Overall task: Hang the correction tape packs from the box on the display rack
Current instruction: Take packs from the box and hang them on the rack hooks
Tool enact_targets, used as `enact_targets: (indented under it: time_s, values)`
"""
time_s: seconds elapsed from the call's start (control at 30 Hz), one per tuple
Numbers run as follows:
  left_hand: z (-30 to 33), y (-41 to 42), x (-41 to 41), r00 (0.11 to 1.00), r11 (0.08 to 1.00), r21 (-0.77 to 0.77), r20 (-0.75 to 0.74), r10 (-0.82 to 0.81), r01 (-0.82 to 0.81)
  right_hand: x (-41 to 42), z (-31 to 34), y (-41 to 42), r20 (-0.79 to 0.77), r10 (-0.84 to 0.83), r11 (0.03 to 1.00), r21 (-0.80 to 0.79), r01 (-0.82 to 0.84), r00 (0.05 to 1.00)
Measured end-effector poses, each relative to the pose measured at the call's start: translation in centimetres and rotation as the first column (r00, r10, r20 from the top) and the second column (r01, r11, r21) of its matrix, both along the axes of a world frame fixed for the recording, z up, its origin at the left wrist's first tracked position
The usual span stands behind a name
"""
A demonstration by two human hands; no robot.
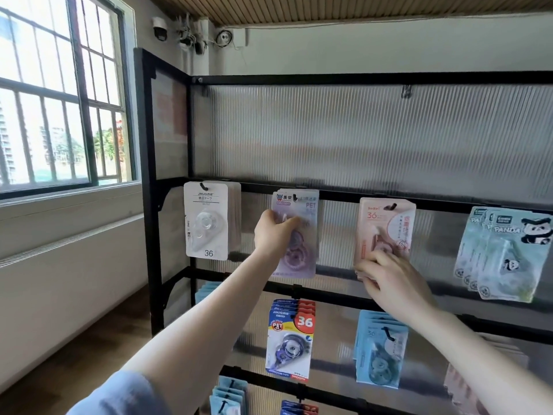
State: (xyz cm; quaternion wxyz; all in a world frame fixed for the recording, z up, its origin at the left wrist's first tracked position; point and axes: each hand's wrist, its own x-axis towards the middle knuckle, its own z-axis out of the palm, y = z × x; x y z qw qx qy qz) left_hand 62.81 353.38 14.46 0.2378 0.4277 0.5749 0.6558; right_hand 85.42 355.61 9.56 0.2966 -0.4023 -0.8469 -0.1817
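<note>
Lilac card packs (302, 235) of correction tape hang in a stack on one hook of the black display rack (359, 79), and the left hand (273, 232) grips the front one by its left edge, fingers curled across its face. Right of that hand, pink packs (386, 223) hang on the next hook; the right hand (389, 280) pinches their lower edge, with the thumb beneath. Left of the left hand hangs a white stack (206, 223), and beyond the right hand a panda stack (505, 253): four stacks on this rail. Below the hands hang two more, one blue-and-red (290, 339), one pale blue (380, 351).
</note>
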Motion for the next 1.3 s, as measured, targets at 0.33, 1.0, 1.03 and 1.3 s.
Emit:
enact_targets:
  time_s: [0.33, 1.0, 1.03, 1.3]
  values:
    - [-0.7, 0.8, -0.5, 0.982, 0.997, -0.026, -0.174, 0.067, -0.073, 0.5, -0.6, 0.3, -0.017, 0.025, 0.999, 0.033, -0.024, 1.000]
    - [-7.9, -3.4, -2.3, 0.638, 0.958, -0.001, -0.746, 0.192, -0.288, 1.3, -4.6, -2.4, 0.090, -0.278, 0.953, -0.100, 0.286, 0.956]
    - [-8.7, -3.9, -2.1, 0.616, 0.959, 0.016, -0.764, 0.193, -0.281, 1.3, -5.1, -2.5, 0.097, -0.287, 0.949, -0.110, 0.297, 0.953]
    - [-14.6, -7.4, 1.2, 0.528, 0.954, -0.055, -0.842, 0.114, -0.295, 3.2, -9.7, -3.8, 0.069, -0.275, 0.940, -0.191, 0.283, 0.959]
